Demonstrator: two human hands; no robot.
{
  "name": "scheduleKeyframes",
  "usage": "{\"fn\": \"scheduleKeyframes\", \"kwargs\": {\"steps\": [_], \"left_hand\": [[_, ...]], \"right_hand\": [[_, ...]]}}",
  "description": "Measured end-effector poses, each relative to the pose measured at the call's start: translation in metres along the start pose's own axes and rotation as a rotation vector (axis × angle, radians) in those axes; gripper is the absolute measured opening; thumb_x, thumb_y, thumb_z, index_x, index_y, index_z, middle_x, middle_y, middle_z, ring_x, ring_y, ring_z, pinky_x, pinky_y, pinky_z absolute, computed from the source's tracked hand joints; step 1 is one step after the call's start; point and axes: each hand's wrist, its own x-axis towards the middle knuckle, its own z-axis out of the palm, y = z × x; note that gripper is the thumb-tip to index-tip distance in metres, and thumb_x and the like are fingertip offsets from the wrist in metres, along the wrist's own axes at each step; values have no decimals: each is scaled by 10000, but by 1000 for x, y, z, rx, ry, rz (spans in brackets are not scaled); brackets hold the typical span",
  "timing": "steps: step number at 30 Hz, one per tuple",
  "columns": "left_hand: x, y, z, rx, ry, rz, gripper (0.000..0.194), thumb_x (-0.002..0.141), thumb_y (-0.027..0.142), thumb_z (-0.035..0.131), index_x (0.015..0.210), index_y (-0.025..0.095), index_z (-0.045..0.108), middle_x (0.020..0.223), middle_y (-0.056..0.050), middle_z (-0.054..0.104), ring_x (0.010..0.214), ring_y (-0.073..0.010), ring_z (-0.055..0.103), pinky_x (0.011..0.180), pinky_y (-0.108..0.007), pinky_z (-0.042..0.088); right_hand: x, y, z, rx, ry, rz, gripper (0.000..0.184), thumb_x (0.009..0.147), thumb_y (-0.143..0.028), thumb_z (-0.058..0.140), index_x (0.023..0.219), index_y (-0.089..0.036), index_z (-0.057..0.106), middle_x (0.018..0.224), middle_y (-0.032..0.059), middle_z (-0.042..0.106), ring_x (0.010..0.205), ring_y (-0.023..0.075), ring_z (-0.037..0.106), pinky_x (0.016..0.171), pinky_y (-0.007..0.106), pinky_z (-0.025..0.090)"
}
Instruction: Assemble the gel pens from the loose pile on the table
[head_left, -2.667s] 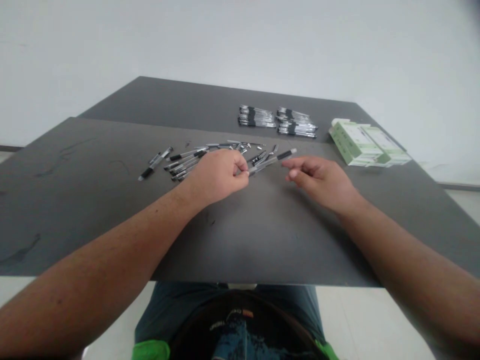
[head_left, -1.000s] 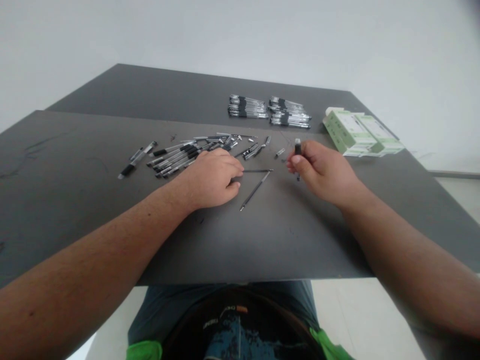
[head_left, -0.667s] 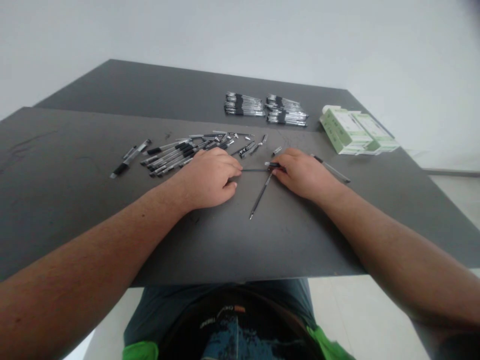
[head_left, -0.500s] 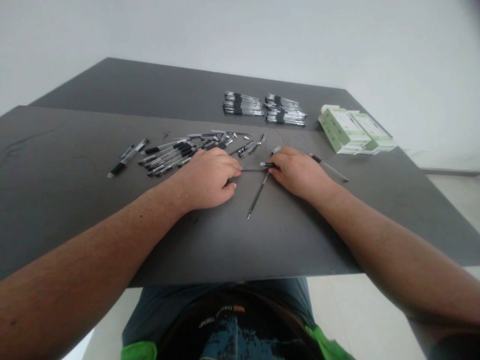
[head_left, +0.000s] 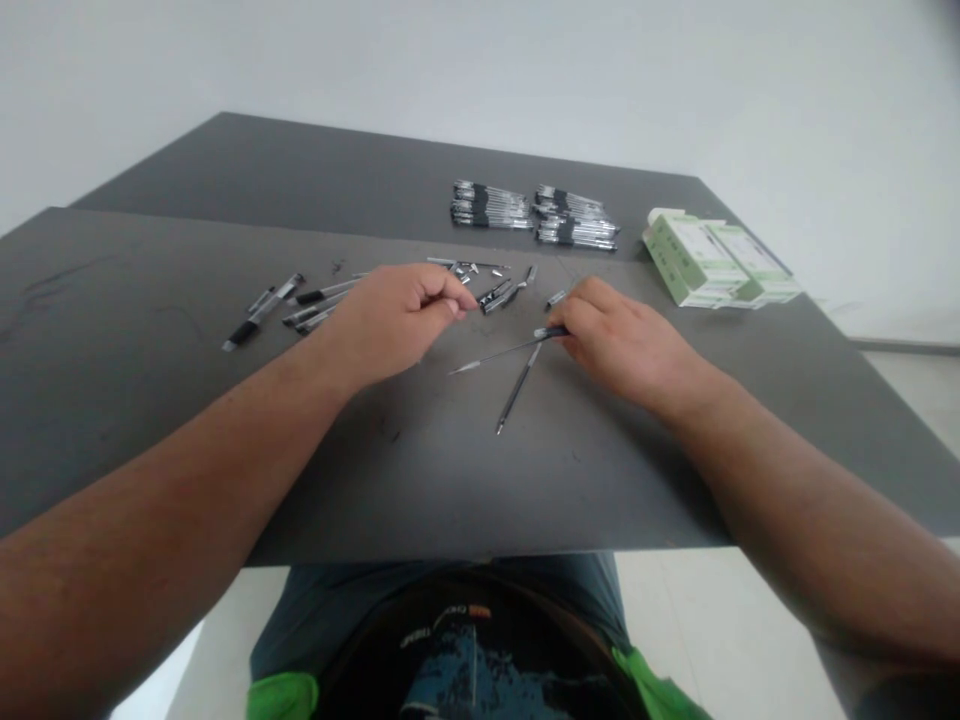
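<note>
My right hand [head_left: 619, 335] is closed on a pen barrel with a black grip [head_left: 556, 331], most of it hidden under the palm. From the barrel's near end a thin refill [head_left: 504, 352] sticks out to the left, its pale tip above the table. My left hand [head_left: 394, 325] is held over the heap of pens, thumb and forefinger pinched together; whether something small is between them cannot be made out. Below the right hand's fingers, a dark refill [head_left: 515, 397] lies slantwise on the table. A small clear cap [head_left: 555, 299] lies just beyond those fingers.
Loose pens [head_left: 311, 315] lie partly hidden behind my left hand. A thicker pen [head_left: 262, 312] rests further left. Several caps and small parts [head_left: 499, 295] lie mid-table. Toward the back are stacks of pens [head_left: 491, 210] [head_left: 576, 225], with green-and-white boxes [head_left: 697, 262] to their right.
My left hand has drawn back left and up from the refill, its fingers now pinched. The refill's pale tip now shows, angled lower left. The pen part right of my right hand is out of sight.
</note>
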Motion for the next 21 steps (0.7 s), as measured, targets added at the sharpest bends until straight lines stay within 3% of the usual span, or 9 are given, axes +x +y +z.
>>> {"fn": "scheduleKeyframes", "kwargs": {"steps": [3,8,17,21], "left_hand": [[-2,7,-2,-98,-136,-43,237,945,319,624,992,251,846,918,-4,858,854,-200,777,784,-329,532],[-11,26,6,-86,-306,8,230,926,388,651,881,245,826,810,21,821,749,-167,729,689,-287,475],[-14,32,12,-30,-348,98,216,901,394,647,800,233,748,695,23,727,674,-163,655,650,-302,412],[-13,29,15,11,-342,72,210,891,381,641,788,226,740,671,20,703,645,-161,628,630,-309,388]], "right_hand": [[-2,-10,-6,23,32,-131,250,1101,-179,502,1199,-211,730,1139,128,702,1049,295,671,889,387,546],[0,-30,-11,7,52,-238,319,1125,-159,438,1131,-221,751,1072,116,701,948,279,642,797,387,529],[4,-41,-9,23,79,-226,324,1116,-129,433,1084,-212,745,1060,126,700,942,281,617,786,392,515],[6,-40,-4,62,92,-221,282,1092,-123,458,1109,-202,728,1067,131,703,957,293,643,802,407,541]]}}
